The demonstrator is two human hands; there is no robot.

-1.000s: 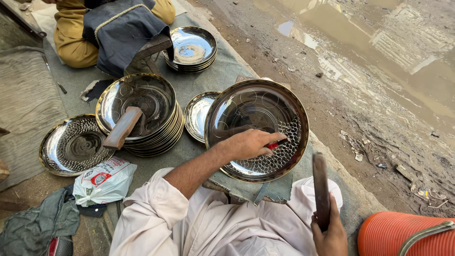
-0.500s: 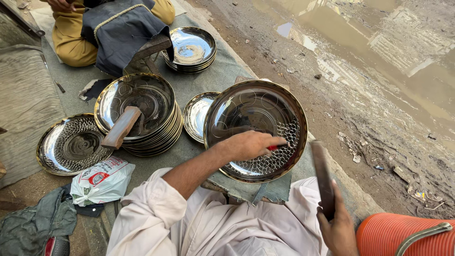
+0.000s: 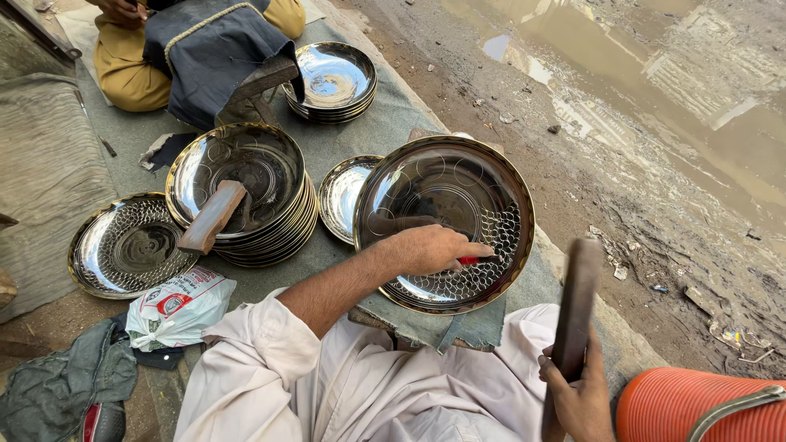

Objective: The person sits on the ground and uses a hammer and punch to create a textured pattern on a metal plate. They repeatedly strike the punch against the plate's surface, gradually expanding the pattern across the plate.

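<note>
Large steel tray (image 3: 446, 196): tilted, directly under my left hand (image 3: 427, 248), well forward-left of my right. Wooden mallet (image 3: 573, 315): long axis near upright, clenched in my right hand (image 3: 580, 393), beside my knee. Red-handled punch (image 3: 476, 259): pinched by the left against the tray's dimpled patch. Since the earlier frame, the mallet has tipped nearer the tray.

Stack of shiny steel plates (image 3: 246, 192) on grey mat (image 3: 368, 131), wooden block (image 3: 211, 217) lying across top. Patterned plate (image 3: 127, 244) alone to one side, white plastic bag (image 3: 176, 307) just beside it. Second smaller stack (image 3: 332, 80) near seated person (image 3: 176, 57). Orange ribbed container (image 3: 696, 405), possibly cooler, at corner. Muddy puddle (image 3: 655, 82) beyond mat.
</note>
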